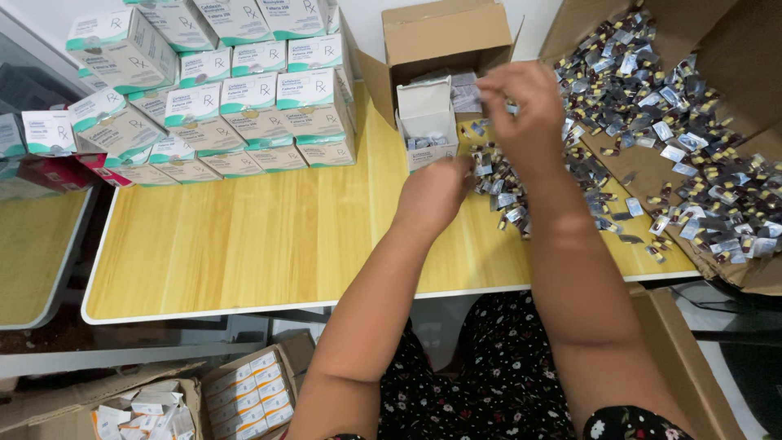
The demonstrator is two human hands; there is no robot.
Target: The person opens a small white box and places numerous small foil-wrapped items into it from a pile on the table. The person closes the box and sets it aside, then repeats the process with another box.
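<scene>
Her left hand (436, 191) lay curled on the capsule strips (501, 191); her right hand (521, 102) pinched one beside the small box (428, 122).

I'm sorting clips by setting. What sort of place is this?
Probably a small medicine packing room: stacked white-and-teal medicine boxes, loose capsule strips heaped in a cardboard carton, on a wooden table.
</scene>
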